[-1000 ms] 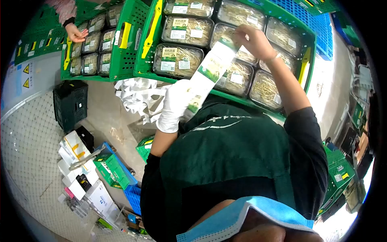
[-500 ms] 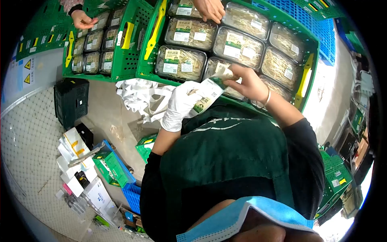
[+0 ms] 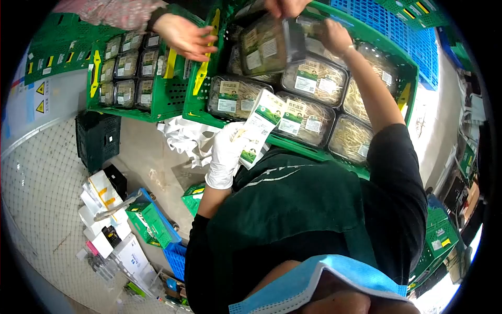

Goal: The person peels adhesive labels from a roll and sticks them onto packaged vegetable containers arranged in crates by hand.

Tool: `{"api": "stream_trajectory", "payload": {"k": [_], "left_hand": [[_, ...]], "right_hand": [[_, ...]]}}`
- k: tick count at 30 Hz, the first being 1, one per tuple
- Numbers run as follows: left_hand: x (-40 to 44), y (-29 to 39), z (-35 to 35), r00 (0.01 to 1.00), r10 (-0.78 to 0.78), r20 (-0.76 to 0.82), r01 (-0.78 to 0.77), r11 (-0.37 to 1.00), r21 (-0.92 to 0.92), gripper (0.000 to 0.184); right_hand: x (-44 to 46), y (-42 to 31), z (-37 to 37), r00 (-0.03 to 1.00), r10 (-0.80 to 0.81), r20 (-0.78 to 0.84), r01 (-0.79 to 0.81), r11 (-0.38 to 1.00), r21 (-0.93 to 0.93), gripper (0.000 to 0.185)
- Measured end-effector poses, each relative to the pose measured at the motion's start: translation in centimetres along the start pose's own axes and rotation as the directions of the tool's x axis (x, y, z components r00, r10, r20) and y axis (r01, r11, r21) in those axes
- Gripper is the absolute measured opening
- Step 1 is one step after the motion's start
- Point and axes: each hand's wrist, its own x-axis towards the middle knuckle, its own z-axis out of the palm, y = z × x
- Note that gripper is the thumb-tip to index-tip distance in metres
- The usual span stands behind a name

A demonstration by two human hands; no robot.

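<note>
My left hand (image 3: 225,157), in a white glove, is closed on a strip of labels (image 3: 267,112) with green and white print. My bare right hand (image 3: 336,37) is over the far part of the green crate, close to a tray of bean sprouts (image 3: 316,47); its fingers are blurred. Nearer me in the crate lie labelled sprout trays, among them one tray (image 3: 306,120) just right of the strip. A tilted, blurred tray (image 3: 261,47) is raised above the others, beneath a co-worker's hand (image 3: 286,6). Another co-worker's hand (image 3: 185,37) is spread over the crate's left edge.
The green crate (image 3: 293,144) stands directly before me. To its left, a second green crate (image 3: 167,94) holds several packed trays. Crumpled white paper strips (image 3: 185,138) hang below. Blue pallets (image 3: 413,47) lie beyond, and a dark crate (image 3: 97,138) is on the floor.
My right hand has left the label strip and moved up over the far trays. The co-worker's hand at left has come right to the big crate. One tray there is now raised and tilted.
</note>
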Motion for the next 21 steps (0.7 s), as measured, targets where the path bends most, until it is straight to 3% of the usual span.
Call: {"api": "stream_trajectory", "payload": {"k": [1,3,5,6,7,8,9,10,11,12,13,14,15,16,17,19,20,21], "left_hand": [[0.1,-0.1,-0.2,1.000,-0.027,0.008,0.027,0.997,-0.074,0.013],[0.4,-1.1,-0.9,0.999,0.006,0.046,-0.004,0.999,-0.047,0.016],[0.7,-1.6,-0.6,0.997,-0.011,0.082,0.025,0.986,-0.168,0.019],[0.7,-0.9,0.0,0.994,-0.001,0.113,0.021,0.984,-0.175,0.020],[1.0,-0.7,0.6,0.993,-0.001,0.120,0.022,0.985,-0.174,0.020],[1.2,-0.7,1.2,0.992,0.046,0.115,-0.029,0.990,-0.141,0.020],[1.4,-0.8,1.7,0.989,0.092,0.116,-0.080,0.991,-0.107,0.020],[1.6,-0.7,1.7,0.977,0.090,0.193,-0.078,0.995,-0.067,0.024],[2.0,-0.4,1.4,0.974,0.091,0.209,-0.079,0.995,-0.065,0.024],[2.4,-0.1,1.1,0.945,0.132,0.299,-0.211,0.945,0.250,0.026],[2.4,0.9,1.8,0.906,0.144,0.399,-0.352,0.780,0.517,0.027],[1.8,1.6,3.4,0.906,0.246,0.344,-0.388,0.810,0.441,0.024],[2.4,0.6,5.4,0.847,0.462,0.262,-0.519,0.825,0.222,0.021],[2.5,-0.2,5.8,0.891,0.371,0.261,-0.426,0.883,0.199,0.018],[2.5,-0.6,6.1,0.925,0.275,0.262,-0.326,0.928,0.179,0.016],[2.0,0.8,7.7,0.972,0.149,0.182,-0.218,0.862,0.458,0.014],[2.0,0.7,8.0,0.948,0.192,0.253,-0.293,0.838,0.460,0.016],[1.9,0.5,8.0,0.918,0.230,0.322,-0.364,0.810,0.459,0.017]], "right_hand": [[-0.1,0.4,1.6,0.999,0.002,0.040,0.007,0.972,-0.236,0.034],[-0.9,0.1,1.7,0.998,0.043,0.035,-0.029,0.946,-0.323,0.052],[-2.3,-2.0,0.7,0.970,0.112,-0.217,-0.162,0.960,-0.230,0.061],[-3.1,-3.0,-0.2,0.959,0.146,-0.241,-0.183,0.973,-0.139,0.067],[-4.0,-4.3,-2.0,0.959,0.246,0.140,-0.260,0.961,0.098,0.071],[-6.1,-6.6,-4.7,0.907,0.133,0.399,-0.387,0.638,0.666,0.072],[-8.0,-8.9,-7.6,0.906,-0.164,0.389,-0.329,0.302,0.894,0.067],[-9.7,-9.8,-8.1,0.854,-0.396,0.337,-0.172,0.397,0.902,0.056],[-11.3,-11.4,-9.9,0.901,-0.349,0.260,-0.034,0.539,0.841,0.040],[-12.4,-12.0,-10.7,0.918,-0.247,0.311,-0.088,0.637,0.766,0.028],[-13.0,-12.3,-11.2,0.925,-0.238,0.297,-0.087,0.628,0.774,0.021],[-13.7,-12.6,-11.4,0.934,-0.249,0.255,-0.059,0.597,0.800,0.019],[-14.5,-12.9,-11.3,0.941,-0.262,0.213,-0.029,0.567,0.824,0.017],[-15.1,-13.3,-11.2,0.961,-0.259,0.098,0.066,0.557,0.828,0.016],[-15.7,-13.6,-11.8,0.973,-0.164,0.160,-0.033,0.592,0.805,0.015],[-16.7,-12.3,-12.1,0.987,-0.018,0.161,-0.118,0.599,0.792,0.012],[-16.6,-10.8,-12.3,0.989,0.056,0.135,-0.140,0.625,0.768,0.010],[-16.0,-8.3,-12.6,0.984,0.153,0.087,-0.175,0.784,0.595,0.008]]}}
